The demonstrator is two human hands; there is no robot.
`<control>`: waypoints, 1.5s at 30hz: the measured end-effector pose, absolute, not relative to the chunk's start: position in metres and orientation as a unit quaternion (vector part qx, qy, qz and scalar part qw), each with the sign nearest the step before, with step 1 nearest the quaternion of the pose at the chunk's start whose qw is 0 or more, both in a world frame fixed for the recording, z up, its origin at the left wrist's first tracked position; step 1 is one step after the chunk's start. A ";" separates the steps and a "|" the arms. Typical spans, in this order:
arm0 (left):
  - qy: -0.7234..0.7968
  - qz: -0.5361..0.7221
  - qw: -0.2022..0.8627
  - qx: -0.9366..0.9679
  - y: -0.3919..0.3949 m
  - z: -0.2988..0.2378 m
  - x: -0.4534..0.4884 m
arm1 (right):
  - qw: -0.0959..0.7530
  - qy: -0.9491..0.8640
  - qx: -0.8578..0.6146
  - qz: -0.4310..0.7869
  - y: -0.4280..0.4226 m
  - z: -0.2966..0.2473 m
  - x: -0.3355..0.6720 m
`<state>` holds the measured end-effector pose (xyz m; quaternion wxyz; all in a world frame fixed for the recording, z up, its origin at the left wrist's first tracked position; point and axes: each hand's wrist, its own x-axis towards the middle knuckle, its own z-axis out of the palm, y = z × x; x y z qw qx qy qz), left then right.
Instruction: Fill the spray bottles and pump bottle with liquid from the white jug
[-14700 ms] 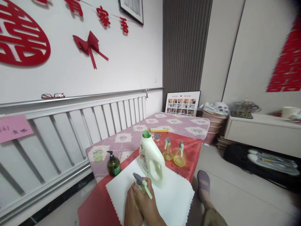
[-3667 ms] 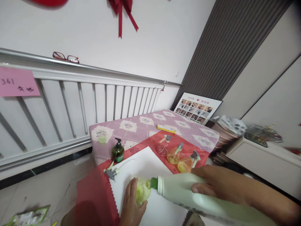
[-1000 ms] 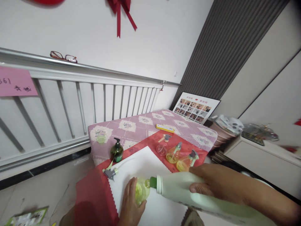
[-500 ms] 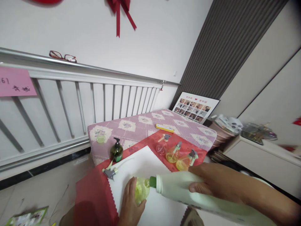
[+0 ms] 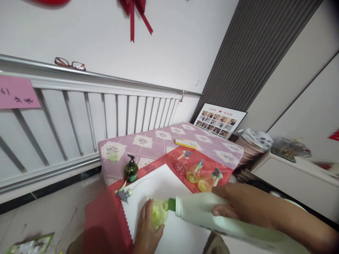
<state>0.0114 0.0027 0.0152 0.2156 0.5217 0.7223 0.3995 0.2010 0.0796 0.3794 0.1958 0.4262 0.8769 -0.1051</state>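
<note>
My left hand [image 5: 148, 224] is wrapped round a clear spray bottle [image 5: 159, 215] that has no top on and holds yellow-green liquid. It stands on a white sheet with a zigzag edge [image 5: 182, 215]. My right hand [image 5: 233, 201] grips a large pale green bottle [image 5: 198, 210], tipped nearly level. The green spout of the large bottle meets the mouth of the small one. A loose grey and green spray head [image 5: 124, 193] lies at the sheet's left edge, its thin tube stretching to the right.
Behind the sheet is a dark green pump bottle [image 5: 131, 169]. Several spray bottles with heads, including a yellow-filled one [image 5: 194, 173], stand on the red cloth [image 5: 159, 163]. A yellow-edged case [image 5: 184, 143] and a pale green lid [image 5: 113, 156] rest on the patterned purple tablecloth [image 5: 161, 135].
Both hands and both bottles keep practically the same position. The view has shifted very slightly.
</note>
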 end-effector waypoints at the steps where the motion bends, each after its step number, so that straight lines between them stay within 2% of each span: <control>1: 0.723 0.399 0.215 0.521 0.003 0.016 0.012 | 0.195 0.876 0.427 -0.108 0.080 0.379 0.201; 19: 0.716 0.408 0.231 0.518 0.002 0.013 0.012 | 0.196 0.879 0.420 -0.110 0.081 0.379 0.200; 35: 0.720 0.400 0.213 0.525 0.003 0.011 0.011 | 0.210 0.877 0.420 -0.100 0.083 0.378 0.203; 45: 0.725 0.429 0.192 0.503 0.001 0.016 0.019 | 0.189 0.880 0.426 -0.086 0.084 0.372 0.205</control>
